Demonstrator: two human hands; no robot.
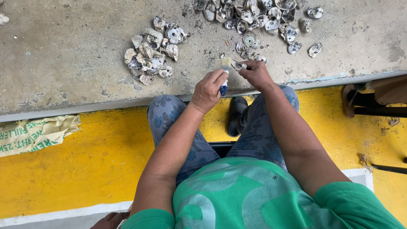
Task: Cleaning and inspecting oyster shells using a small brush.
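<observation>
A small blue-handled brush with pale bristles (224, 76) is clamped in the left hand (208, 90); a grey, rough oyster shell (238, 65) is pinched in the right hand (255, 74). The shell could probably be dropped onto the concrete floor (76, 51) beyond the hands if brushed too forcefully.

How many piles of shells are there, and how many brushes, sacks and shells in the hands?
Shell piles on the concrete: 2, a left pile and a right pile
Brushes: 1, in the left hand, brush
Shells held: 1, shell in the right hand
Sacks: 1, sack
Total: 5
</observation>
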